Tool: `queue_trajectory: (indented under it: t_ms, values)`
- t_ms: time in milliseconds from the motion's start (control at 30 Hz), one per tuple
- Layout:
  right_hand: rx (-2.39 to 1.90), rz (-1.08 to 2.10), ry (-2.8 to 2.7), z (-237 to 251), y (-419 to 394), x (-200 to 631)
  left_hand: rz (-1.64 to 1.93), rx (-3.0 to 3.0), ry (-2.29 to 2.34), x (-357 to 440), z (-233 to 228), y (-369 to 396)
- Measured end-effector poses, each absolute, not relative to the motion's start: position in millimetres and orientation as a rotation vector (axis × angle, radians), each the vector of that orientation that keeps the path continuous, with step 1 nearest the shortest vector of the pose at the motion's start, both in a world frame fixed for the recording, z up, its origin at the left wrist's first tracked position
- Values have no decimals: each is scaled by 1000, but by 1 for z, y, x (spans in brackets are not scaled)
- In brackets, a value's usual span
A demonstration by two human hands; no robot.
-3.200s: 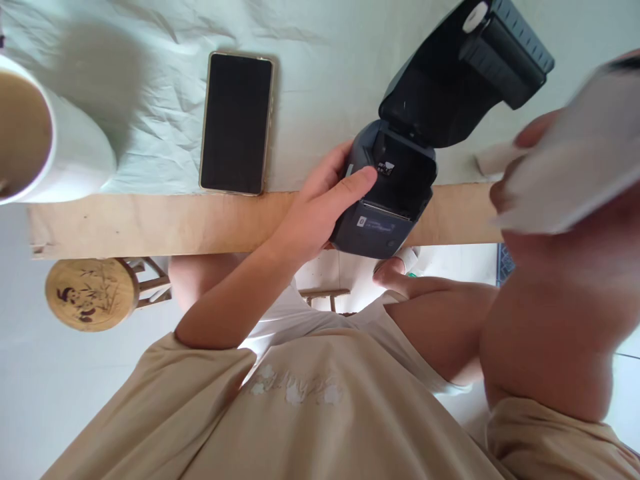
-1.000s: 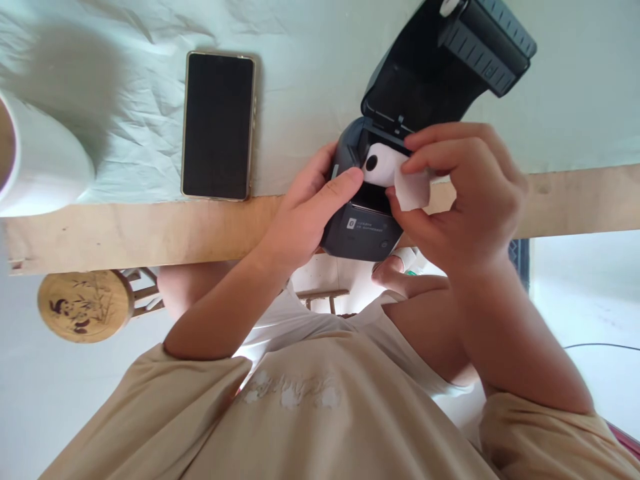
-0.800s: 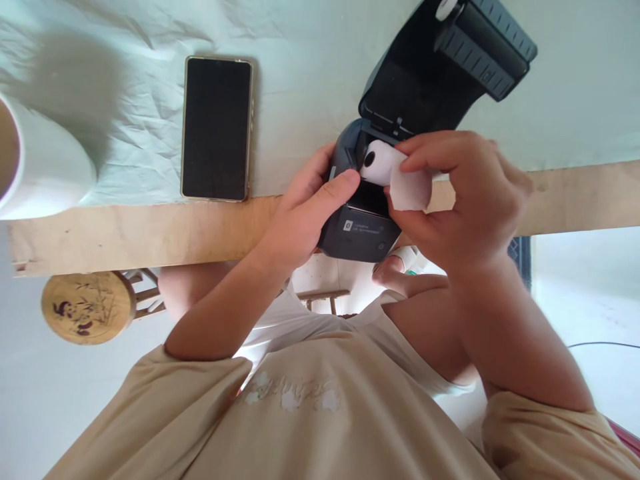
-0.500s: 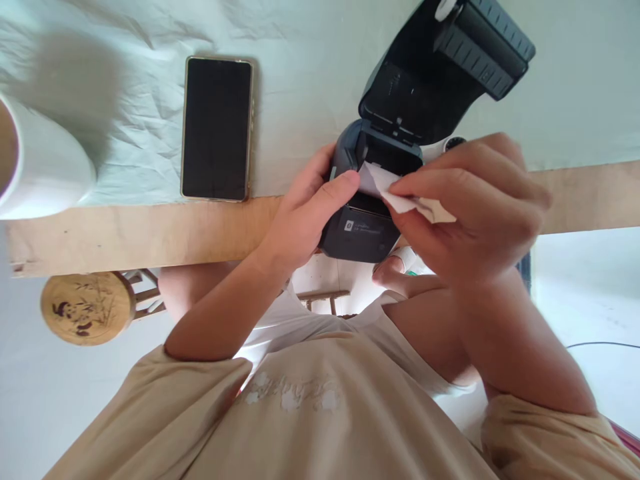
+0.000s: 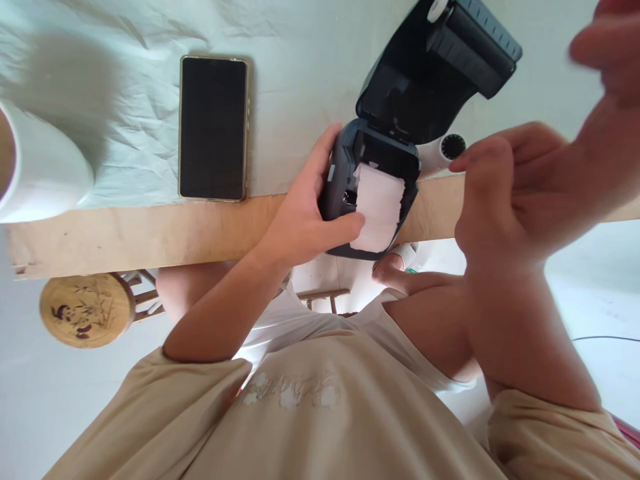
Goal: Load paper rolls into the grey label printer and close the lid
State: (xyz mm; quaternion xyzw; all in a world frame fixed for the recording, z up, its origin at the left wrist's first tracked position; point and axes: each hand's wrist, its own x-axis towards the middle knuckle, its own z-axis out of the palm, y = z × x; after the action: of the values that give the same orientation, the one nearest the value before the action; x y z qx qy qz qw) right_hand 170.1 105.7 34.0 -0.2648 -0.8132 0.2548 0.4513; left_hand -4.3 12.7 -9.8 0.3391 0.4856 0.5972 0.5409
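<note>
Head view, looking down over the person's own chest at the near edge of a wooden table [image 5: 150, 233] covered by a pale cloth [image 5: 300, 80]. A dark label printer [image 5: 370, 193] sits at that edge with its lid [image 5: 430, 73] swung fully open, away from the person. The left hand [image 5: 310, 213] grips the printer body: fingers wrapped around its left side, thumb pressed against the near edge of a white paper strip [image 5: 377, 210] that lies over the front of the printer, running from the open compartment toward the person. The right hand [image 5: 505, 193] is raised just right of the printer, clear of it, fingers loosely curled and holding nothing visible; whether its fingertips touch the roll end cannot be told. A white roll end with a dark ribbed knob [image 5: 453, 147] shows beside the printer's right side. A second, blurred hand [image 5: 610, 47] enters at the upper right corner. 1 smartphone [image 5: 213, 127], screen dark, lies flat on the cloth, left of the printer and apart from it. 1 white cup [image 5: 40, 177] stands at the far left edge. A round wooden stool [image 5: 83, 310] is visible below the table.
</note>
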Motion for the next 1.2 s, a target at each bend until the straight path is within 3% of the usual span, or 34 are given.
queue_trajectory:
  t_ms: [200,367,833,1200]
  values:
    - [-719,945,-1808,37,103,167,1422,631,1208,5,5,10]
    - [-845,1029,-2037,29,99,170,1457,576,1193,12,14,9]
    - [-784,831,-2400,16,102,165,1463,468,1239,14,16,15]
    - [-810,848,-2423,18,101,161,1450,516,1156,5,9,13]
